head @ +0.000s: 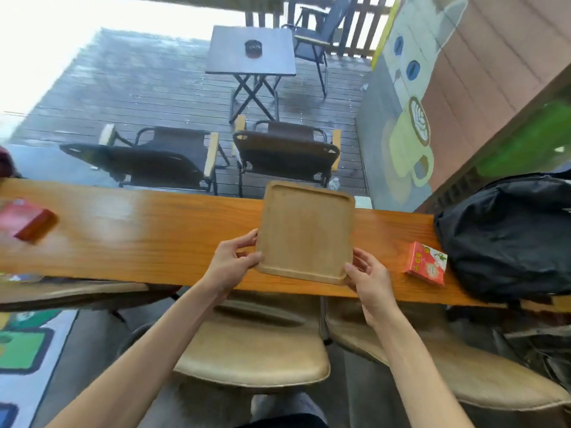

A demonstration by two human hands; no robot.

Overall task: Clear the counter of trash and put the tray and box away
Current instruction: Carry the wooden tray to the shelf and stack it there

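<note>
An empty, light wooden tray (304, 231) with a raised rim lies over the middle of the orange wooden counter (139, 236). My left hand (233, 265) grips its near left corner, thumb on the rim. My right hand (369, 278) holds the near right corner. A small red printed box (426, 263) rests on the counter to the right of the tray. At the far left end lies a second red box (26, 219), blurred.
A black backpack (509, 236) fills the counter's right end, close to the small red box. Two tan stools (256, 344) stand under the counter in front of me. Beyond the glass are dark chairs and a folding table on a deck.
</note>
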